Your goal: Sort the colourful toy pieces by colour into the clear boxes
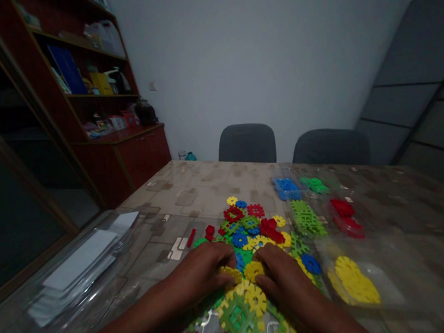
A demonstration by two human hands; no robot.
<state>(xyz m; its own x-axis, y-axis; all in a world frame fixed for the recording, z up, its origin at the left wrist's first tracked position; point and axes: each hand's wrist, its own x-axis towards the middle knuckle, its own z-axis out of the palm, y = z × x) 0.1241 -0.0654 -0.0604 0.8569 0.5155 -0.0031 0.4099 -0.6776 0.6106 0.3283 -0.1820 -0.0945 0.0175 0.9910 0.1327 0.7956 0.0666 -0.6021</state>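
Bench (pixel 195 186): pieces (pixel 239 240) heaped near side
Left grip (pixel 207 268): pinching yellow disc (pixel 233 274), I see
Right grip (pixel 280 268): pinching second yellow disc (pixel 253 271)

Two grey chairs (pixel 247 145) near a pale wall (pixel 246 47); a reddish cabinet (pixel 142 157) stands left.
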